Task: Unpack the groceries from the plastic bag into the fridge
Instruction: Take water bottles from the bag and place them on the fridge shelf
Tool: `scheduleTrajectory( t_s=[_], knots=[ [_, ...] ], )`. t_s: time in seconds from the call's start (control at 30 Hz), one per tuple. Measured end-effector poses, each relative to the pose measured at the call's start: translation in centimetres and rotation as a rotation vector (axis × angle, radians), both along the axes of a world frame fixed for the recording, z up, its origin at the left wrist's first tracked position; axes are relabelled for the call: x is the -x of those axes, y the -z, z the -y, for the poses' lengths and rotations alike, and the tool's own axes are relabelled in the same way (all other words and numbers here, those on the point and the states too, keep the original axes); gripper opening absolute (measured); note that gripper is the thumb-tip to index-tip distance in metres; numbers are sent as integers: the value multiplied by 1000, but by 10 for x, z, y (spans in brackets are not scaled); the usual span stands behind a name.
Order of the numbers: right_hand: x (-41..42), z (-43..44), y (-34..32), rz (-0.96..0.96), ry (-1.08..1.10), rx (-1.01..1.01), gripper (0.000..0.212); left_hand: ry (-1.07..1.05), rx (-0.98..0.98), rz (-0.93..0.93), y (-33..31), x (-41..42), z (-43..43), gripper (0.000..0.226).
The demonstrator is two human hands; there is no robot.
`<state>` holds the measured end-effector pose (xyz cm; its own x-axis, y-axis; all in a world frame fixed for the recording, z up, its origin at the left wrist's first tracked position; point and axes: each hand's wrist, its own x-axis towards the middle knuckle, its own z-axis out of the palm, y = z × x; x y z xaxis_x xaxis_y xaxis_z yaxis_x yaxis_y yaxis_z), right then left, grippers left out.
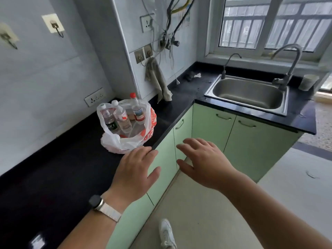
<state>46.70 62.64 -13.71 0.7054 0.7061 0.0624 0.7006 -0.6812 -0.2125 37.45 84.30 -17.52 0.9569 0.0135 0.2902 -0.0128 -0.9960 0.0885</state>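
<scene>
Left hand [133, 169] and right hand [203, 162]; plastic bag [115, 142] on worktop [53, 159].
Both hands: fingers spread, holding nothing. Plastic bag: near worktop's front edge, just beyond left hand; three bottles [122, 119] upright inside.

Bags: one plastic bag [115, 143]
Bottles: three bottles [122, 119], all in the bag
Bottle caps: one red cap [133, 95], two pale
Hands: two, a left hand [133, 169] and a right hand [204, 162]
Taps: two taps [294, 65], one tall, one small
Sinks: one sink [251, 87]
Cupboard handles: three handles [223, 117]
Wall hooks: four hooks [53, 24]
Sockets: two sockets [94, 99]
Cloths: one cloth [158, 78]
Watches: one watch [97, 202]
Shoes: one shoe [167, 234]
Cups: one cup [308, 82]
</scene>
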Motion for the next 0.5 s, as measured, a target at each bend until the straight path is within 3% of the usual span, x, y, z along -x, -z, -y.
scheduleTrajectory(
  t_s=[0.4,0.5],
  knots=[
    [-112,-130,13,-11,-109,122,63,-120,119,6,31,-96,-130,44],
    [-139,-167,8,-7,-109,135,56,-111,112,8,35,-120,-164,42]
  ],
)
